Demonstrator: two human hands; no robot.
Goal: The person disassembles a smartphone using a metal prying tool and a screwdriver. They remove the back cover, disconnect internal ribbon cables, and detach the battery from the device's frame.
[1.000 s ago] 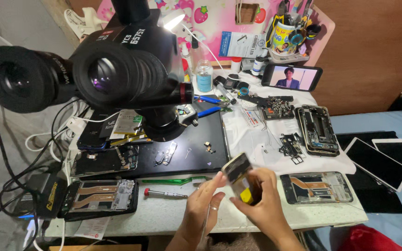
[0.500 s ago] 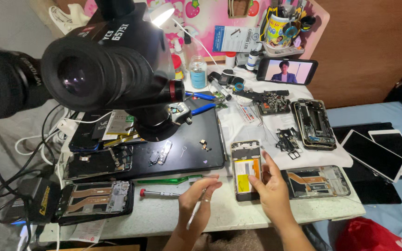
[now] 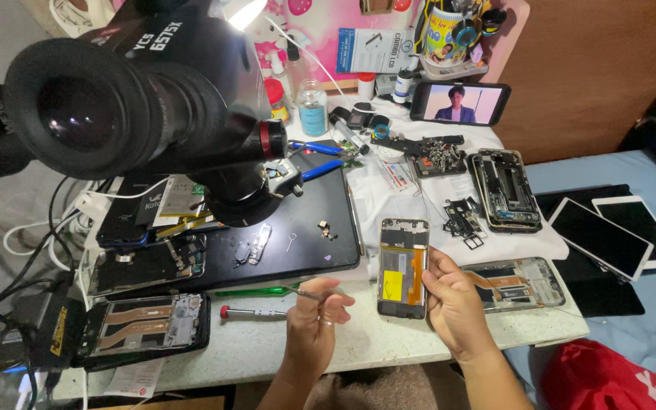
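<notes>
Lowered since a second ago, the opened phone (image 3: 403, 267) now lies flat on the white table (image 3: 267, 351) — left hand (image 3: 314, 321) at 7 o'clock of it, fingers pinched shut on thin tweezers (image 3: 314, 294); right hand (image 3: 455, 304) at 4 o'clock (loosely curled) touches the phone's right edge.

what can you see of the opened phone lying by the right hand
The opened phone frame with a yellow-labelled battery lies flat, insides up, on the white worktop, long side running away from the person. An orange ribbon cable runs down its right side. The right hand touches its right edge with the fingertips; the left hand, holding slim metal tweezers, stays just clear.
</notes>
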